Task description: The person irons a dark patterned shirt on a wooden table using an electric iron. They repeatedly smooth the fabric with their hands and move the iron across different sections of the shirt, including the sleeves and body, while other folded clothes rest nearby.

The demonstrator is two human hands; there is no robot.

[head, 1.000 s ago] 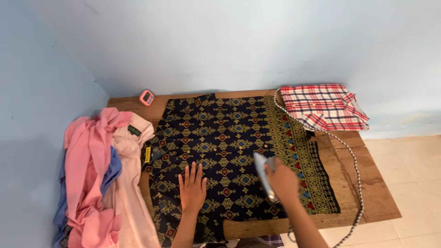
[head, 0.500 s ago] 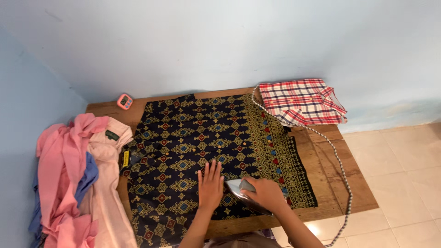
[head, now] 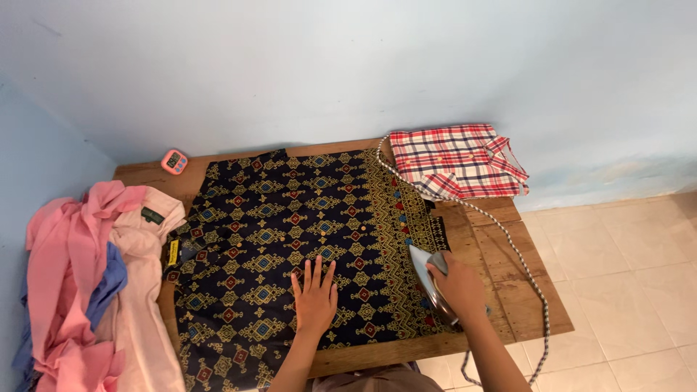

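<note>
Low wooden board (head: 523, 290) by a blue wall | dark patterned shirt (head: 290, 239) spread flat on it | left hand (head: 314, 299) laid flat, fingers spread — on the cloth | iron (head: 428, 287) gripped by right hand (head: 457, 287) — on the shirt's right edge, tip pointing away.

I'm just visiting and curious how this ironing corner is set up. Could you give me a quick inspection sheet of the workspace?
Surface: low wooden board on the tiled floor.
Job's things: dark patterned shirt spread flat; iron on its right edge.
Clutter: pink and blue clothes pile at left; folded red plaid shirt at back right; small pink timer.
Hands: left hand flat on the shirt; right hand gripping the iron.
Cables: braided cord runs along the board's right side.
Surroundings: pale blue walls.
</note>
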